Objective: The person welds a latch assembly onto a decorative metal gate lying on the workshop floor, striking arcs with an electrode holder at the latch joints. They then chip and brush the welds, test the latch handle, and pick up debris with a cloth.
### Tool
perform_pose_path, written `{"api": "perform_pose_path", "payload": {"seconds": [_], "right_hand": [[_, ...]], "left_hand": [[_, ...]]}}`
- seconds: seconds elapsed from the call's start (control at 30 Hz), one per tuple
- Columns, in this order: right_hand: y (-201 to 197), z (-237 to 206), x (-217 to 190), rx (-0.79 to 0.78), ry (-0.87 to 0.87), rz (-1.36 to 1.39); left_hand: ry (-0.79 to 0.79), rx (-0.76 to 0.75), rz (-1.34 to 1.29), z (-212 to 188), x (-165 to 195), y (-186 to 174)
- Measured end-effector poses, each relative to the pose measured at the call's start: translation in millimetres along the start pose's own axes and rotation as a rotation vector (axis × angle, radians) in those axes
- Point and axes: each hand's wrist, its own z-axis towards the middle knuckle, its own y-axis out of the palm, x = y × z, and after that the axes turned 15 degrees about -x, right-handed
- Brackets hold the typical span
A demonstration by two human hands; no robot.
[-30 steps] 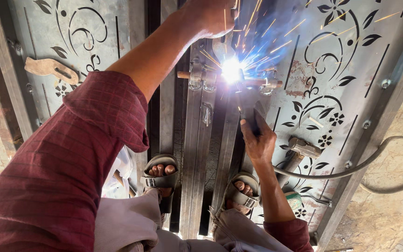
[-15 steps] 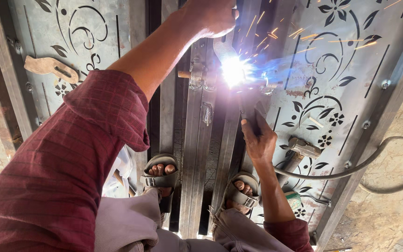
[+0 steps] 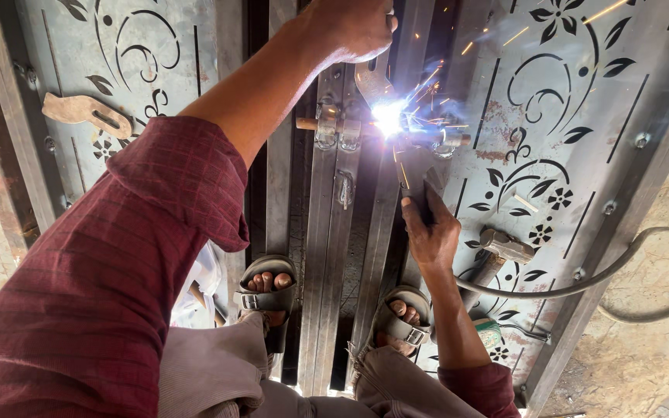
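Grey metal gate (image 3: 582,116) with cut-out flowers and vines, lying flat on the ground under two sandalled feet. White welding arc (image 3: 389,118) throwing sparks at a bolt latch (image 3: 334,128) on the middle bars. Left hand (image 3: 350,31) stretched far forward, closed around a metal piece (image 3: 372,77) just above the arc. Right hand (image 3: 430,228) bent close, gripping the electrode holder (image 3: 427,190). Hammer (image 3: 497,251) resting just beside.

Left hand (image 3: 350,29) outstretched, gripping; right hand (image 3: 430,231) fisted, nearer.
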Motion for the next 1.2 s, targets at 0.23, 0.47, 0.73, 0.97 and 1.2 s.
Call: {"api": "perform_pose_path", "payload": {"seconds": [0.23,0.47,0.73,0.97,1.2], "right_hand": [[-1,-2,-3,-0.018,0.039,0.092],[-1,-2,-4,0.006,-0.057,0.089],[-1,-1,-2,-0.001,0.032,0.082],[-2,-2,1,0.001,-0.002,0.091],[-3,0,6,0.003,0.008,0.035]], "left_hand": [[-0.213,-0.197,-0.736,-6,-4,-17],[0.028,-0.014,0.062,-5,-2,-12],[0.050,-0.038,0.120,-6,-4,-15],[0.044,-0.069,0.209,-4,-1,-16],[-0.054,0.093,-0.164,-4,-1,-14]]}}
